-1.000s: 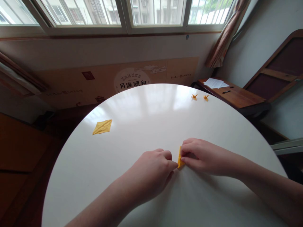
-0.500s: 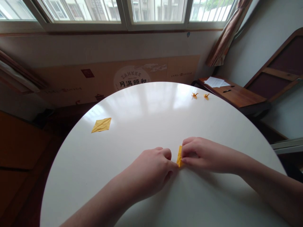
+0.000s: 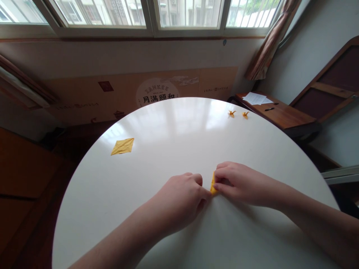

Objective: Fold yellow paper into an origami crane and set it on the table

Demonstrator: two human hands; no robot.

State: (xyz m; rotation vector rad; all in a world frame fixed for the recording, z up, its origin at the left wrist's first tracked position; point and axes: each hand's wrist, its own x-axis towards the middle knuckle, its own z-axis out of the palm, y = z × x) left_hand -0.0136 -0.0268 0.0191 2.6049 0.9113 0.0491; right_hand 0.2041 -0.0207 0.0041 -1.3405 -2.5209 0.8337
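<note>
Near the front middle of the table, a small folded piece of yellow origami paper (image 3: 212, 186) lies between my hands, partly hidden by fingers. My right hand (image 3: 234, 183) is closed at its right side, thumb and fingers pinching that edge. From the left, my left hand (image 3: 186, 196) has its fingers curled, with the index fingertip at the paper's lower corner; its thumb is mostly hidden. A flat, creased yellow paper square (image 3: 122, 146) rests toward the left edge. At the far right are two folded paper cranes, one (image 3: 231, 114) beside the other (image 3: 245, 115).
The white round table (image 3: 168, 149) has a curved edge. Behind its right side stands a brown wooden desk (image 3: 291, 114) with white sheets of paper (image 3: 256, 98) on it. A printed cardboard panel (image 3: 123, 93) leans below the window.
My right thumb and fingers have shifted slightly left over the folded paper, so less of it shows. The left hand stays at its lower corner. The view has shifted a little.
</note>
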